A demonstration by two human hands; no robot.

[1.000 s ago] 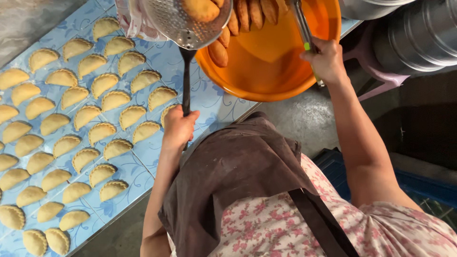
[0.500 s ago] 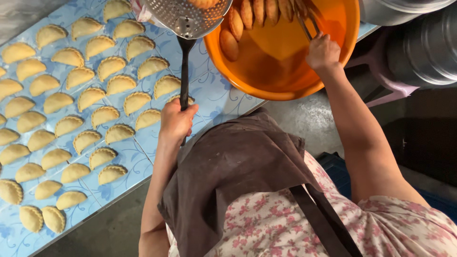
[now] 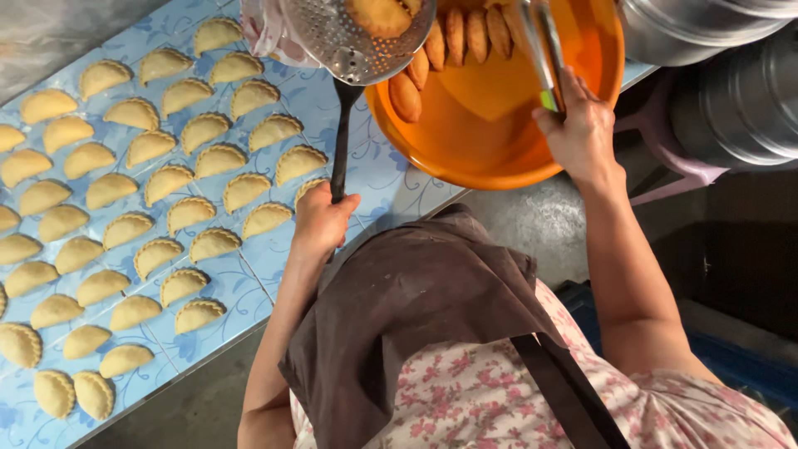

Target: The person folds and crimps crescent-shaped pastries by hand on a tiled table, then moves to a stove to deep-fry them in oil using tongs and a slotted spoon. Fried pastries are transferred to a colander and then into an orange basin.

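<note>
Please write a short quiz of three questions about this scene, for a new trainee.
1. True or false: the left hand holds the skimmer by its dark handle.
2. What does the right hand grip? A) metal tongs B) a knife C) a spoon
3. Where do the fried pastries lie?

Key:
1. True.
2. A, the tongs.
3. In the orange basin; one lies on the skimmer. The pale raw pastries lie on the blue table.

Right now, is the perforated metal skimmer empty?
No, the skimmer held by the left hand carries a golden fried pastry over the edge of the orange basin.
</note>
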